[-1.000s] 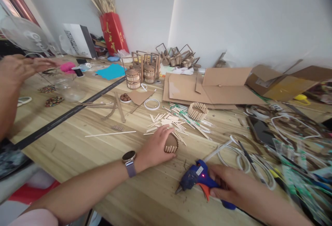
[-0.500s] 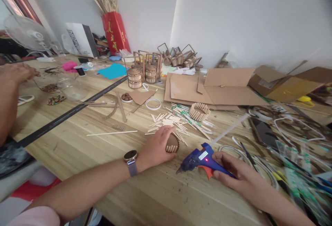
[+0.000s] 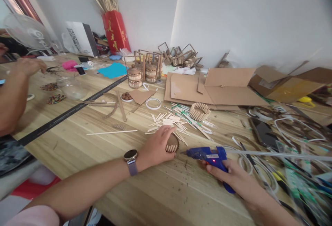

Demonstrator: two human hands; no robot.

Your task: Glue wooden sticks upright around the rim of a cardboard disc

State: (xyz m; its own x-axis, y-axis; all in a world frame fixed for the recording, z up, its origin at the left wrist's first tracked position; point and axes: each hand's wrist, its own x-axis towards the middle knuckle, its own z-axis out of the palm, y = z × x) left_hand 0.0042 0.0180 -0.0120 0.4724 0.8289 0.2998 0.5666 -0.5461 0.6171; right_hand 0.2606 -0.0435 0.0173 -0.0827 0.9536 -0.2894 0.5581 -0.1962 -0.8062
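Note:
My left hand [image 3: 157, 146], with a watch at the wrist, curves around a small round brown base [image 3: 172, 143] lying on the table. A short row of little wooden sticks [image 3: 171, 148] stands along the near edge of that base; my fingers hide its left part. In my right hand [image 3: 234, 176] is a blue hot glue gun [image 3: 207, 153] with a red light on. Its nozzle points left, close to the base but apart from it. A long clear glue stick [image 3: 261, 154] sticks out of its back. Cut wooden sticks [image 3: 171, 120] lie piled just beyond my left hand.
A ring of upright sticks [image 3: 199, 111] stands by flattened cardboard [image 3: 189, 89]. Finished little lidded baskets [image 3: 135, 77] are farther back. A phone [image 3: 263, 132], cables and plastic wrappers crowd the right side. At left, another person's hand [image 3: 28, 67] is near a glass jar [image 3: 69, 88].
The glue gun has swung from pointing down-left to nearly level, its nozzle rising toward the base. My left hand stays put. The other person's hand has shifted slightly right.

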